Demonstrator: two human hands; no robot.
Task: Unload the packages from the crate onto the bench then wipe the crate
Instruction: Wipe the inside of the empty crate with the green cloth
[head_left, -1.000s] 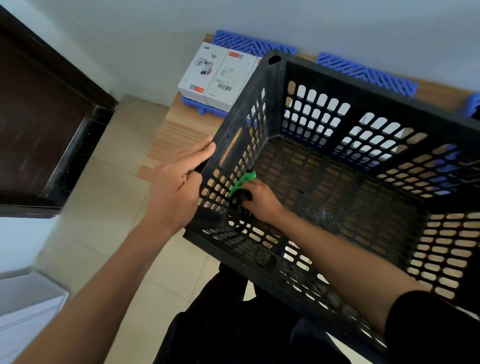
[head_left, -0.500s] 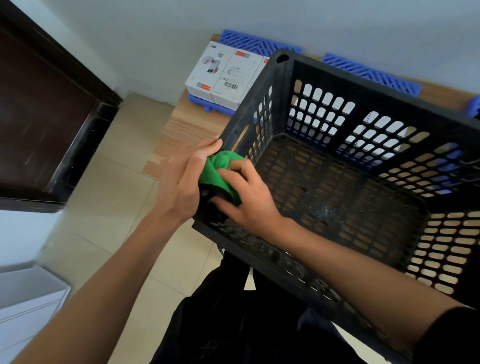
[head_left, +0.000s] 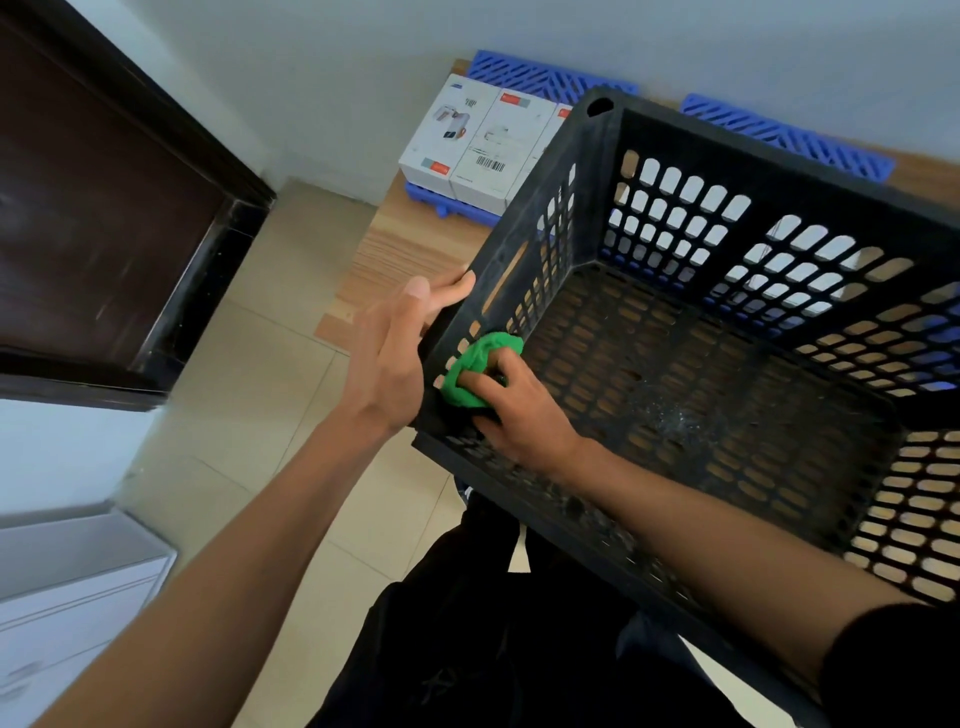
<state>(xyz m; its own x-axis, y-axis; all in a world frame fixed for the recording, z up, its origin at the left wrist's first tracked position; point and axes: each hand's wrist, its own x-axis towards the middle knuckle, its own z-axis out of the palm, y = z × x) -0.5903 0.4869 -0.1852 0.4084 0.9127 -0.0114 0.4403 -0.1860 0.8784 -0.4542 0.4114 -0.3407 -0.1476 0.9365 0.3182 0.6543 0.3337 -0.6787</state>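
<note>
1. Centrally, the big black perforated plastic crate (head_left: 727, 364) fills the centre and right of the frame, tilted w/ its open top toward the camera. No packages in it; pale specks on the floor grid at centre-right.
2. Light wood-grain bench (head_left: 395, 260) sits under and behind the crate, showing at upper centre and thru the crate's holes.
3. Dark brown wooden door (head_left: 104, 208) takes the upper left; beige tiled floor (head_left: 249, 395) runs below it at left-centre.
4. Blue slatted plastic panels (head_left: 545, 78) lie along the wall at top centre and top right, on the bench.
5. White printed cardboard packages (head_left: 478, 140) stand side by side at upper centre, on a blue panel, just beyond the crate's far-left corner. One shows a barcode.
6. Left hand (head_left: 389, 358), left of centre, grips the outside of the crate's left wall near the rim; fingers laid along the wall, thumb up top.
7. Right hand (head_left: 514, 405), at centre, reaches inside the crate, fingers curled round the cloth.
8. Bright green bunched cloth (head_left: 472, 364), at centre, is pressed vs. the inner face of the left wall, close to the near-left corner.
</note>
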